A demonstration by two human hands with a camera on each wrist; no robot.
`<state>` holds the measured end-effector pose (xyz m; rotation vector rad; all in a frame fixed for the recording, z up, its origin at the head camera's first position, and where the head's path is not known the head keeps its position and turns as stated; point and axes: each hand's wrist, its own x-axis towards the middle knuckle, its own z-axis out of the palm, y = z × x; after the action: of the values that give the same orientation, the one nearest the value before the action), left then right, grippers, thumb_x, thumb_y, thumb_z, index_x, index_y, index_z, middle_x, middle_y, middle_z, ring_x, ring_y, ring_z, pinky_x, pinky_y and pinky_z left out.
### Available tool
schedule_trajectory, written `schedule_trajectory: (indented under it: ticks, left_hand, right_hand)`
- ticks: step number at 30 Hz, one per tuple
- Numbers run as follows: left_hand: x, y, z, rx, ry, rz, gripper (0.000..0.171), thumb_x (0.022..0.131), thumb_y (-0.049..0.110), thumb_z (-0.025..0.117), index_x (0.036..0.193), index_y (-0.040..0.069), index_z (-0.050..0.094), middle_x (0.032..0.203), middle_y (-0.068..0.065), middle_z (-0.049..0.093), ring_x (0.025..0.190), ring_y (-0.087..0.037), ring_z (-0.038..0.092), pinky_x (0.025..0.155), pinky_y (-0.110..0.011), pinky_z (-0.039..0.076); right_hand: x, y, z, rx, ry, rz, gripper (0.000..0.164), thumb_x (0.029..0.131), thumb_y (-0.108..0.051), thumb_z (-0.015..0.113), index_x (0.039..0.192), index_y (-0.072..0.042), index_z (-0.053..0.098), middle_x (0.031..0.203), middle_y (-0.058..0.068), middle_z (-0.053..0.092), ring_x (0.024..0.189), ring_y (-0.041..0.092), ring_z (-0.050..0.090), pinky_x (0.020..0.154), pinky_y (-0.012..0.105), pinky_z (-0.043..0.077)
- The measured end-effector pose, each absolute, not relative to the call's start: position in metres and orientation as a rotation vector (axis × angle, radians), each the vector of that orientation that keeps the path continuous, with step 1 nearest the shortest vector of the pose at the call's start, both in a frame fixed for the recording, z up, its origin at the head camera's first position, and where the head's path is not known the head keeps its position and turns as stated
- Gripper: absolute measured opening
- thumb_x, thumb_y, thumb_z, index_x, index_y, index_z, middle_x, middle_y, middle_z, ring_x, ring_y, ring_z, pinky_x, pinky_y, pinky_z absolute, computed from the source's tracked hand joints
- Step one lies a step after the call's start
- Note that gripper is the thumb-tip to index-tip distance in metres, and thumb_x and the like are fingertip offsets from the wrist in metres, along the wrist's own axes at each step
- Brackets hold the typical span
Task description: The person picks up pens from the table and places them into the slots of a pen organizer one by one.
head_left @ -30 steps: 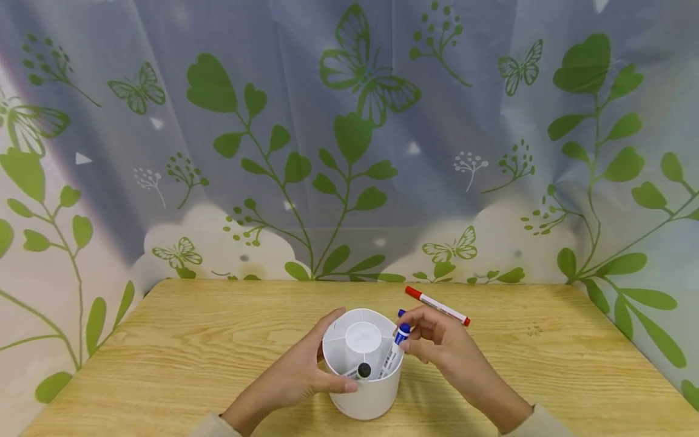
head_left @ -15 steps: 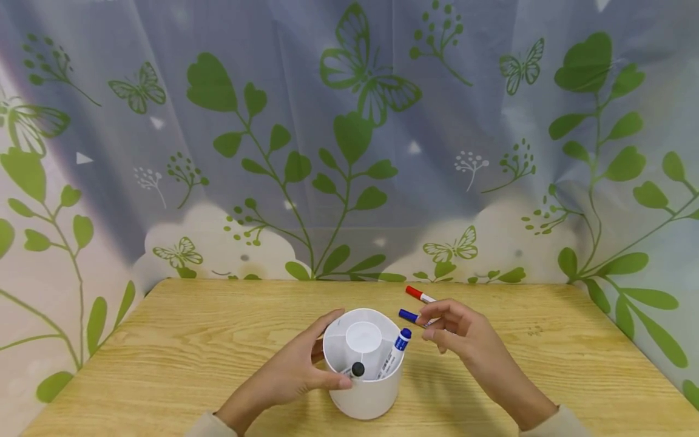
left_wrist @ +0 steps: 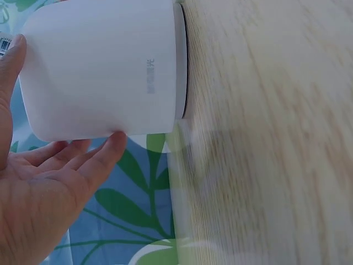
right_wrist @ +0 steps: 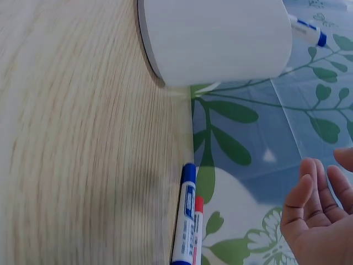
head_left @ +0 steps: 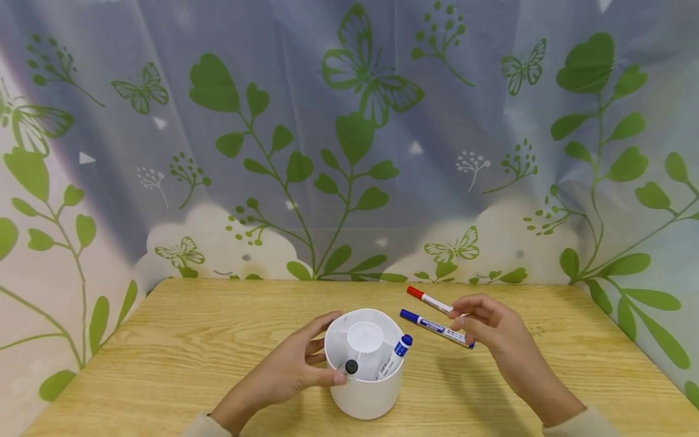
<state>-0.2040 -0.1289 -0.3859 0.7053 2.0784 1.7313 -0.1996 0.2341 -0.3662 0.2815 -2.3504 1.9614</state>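
A white round pen holder [head_left: 364, 397] with divided compartments stands on the table. My left hand [head_left: 286, 364] holds it from the left, thumb at the near rim and fingers along the far side; the left wrist view shows fingertips against the holder's wall [left_wrist: 105, 72]. Inside, a blue-capped marker [head_left: 394, 358] leans right above the rim, and a black-capped marker [head_left: 351, 366] sits near my thumb. My right hand [head_left: 497, 331], fingers loosely bent and holding nothing, hovers by a blue marker [head_left: 434, 328] lying on the table. Behind that lies a red-capped marker [head_left: 431, 300], its far end hidden by my fingers.
The wooden table [head_left: 218, 328] reaches back to a curtain [head_left: 306, 152] printed with green leaves and butterflies. In the right wrist view, the loose blue marker [right_wrist: 185, 221] and the red one [right_wrist: 198, 226] lie close together, apart from the holder [right_wrist: 220, 38].
My right hand has let go of the blue-capped marker in the holder and moved right, over the loose markers. The black-capped marker has shifted slightly left. My left hand stays on the holder.
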Motion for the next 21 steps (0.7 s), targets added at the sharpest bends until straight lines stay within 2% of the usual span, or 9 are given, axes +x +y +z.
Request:
schedule_trajectory:
  ticks: [5, 14, 21]
  left_hand:
    - [-0.203, -0.132, -0.385, 0.688, 2.063, 1.740, 0.101, 0.087, 0.021, 0.088, 0.164, 0.003, 0.025, 0.168, -0.023, 0.029, 0.146, -0.048, 0.046, 0.109, -0.043, 0.054]
    - [-0.203, -0.134, -0.383, 0.717, 2.089, 1.715, 0.092, 0.090, 0.021, 0.085, 0.163, 0.005, 0.031, 0.167, -0.022, 0.032, 0.150, -0.049, 0.040, 0.116, -0.048, 0.048]
    - [-0.204, -0.133, -0.385, 0.756, 2.047, 1.724, 0.099, 0.087, 0.016, 0.087, 0.164, 0.004, 0.026, 0.166, -0.023, 0.033, 0.146, -0.048, 0.046, 0.112, -0.049, 0.051]
  right_hand:
    - [-0.202, 0.245, -0.368, 0.203, -2.368, 1.969, 0.019, 0.105, -0.014, 0.064, 0.123, -0.008, 0.065, 0.106, -0.010, 0.075, 0.097, 0.009, 0.071, 0.076, 0.028, 0.059]
    - [-0.204, 0.257, -0.374, 0.109, -2.398, 1.969, 0.016, 0.105, -0.014, 0.064, 0.120, -0.011, 0.067, 0.104, -0.014, 0.073, 0.098, 0.005, 0.070, 0.084, 0.027, 0.060]
    - [-0.206, 0.259, -0.377, 0.052, -2.470, 1.951, 0.020, 0.102, -0.018, 0.069, 0.121, -0.011, 0.067, 0.103, -0.014, 0.073, 0.098, 0.006, 0.068, 0.085, 0.029, 0.058]
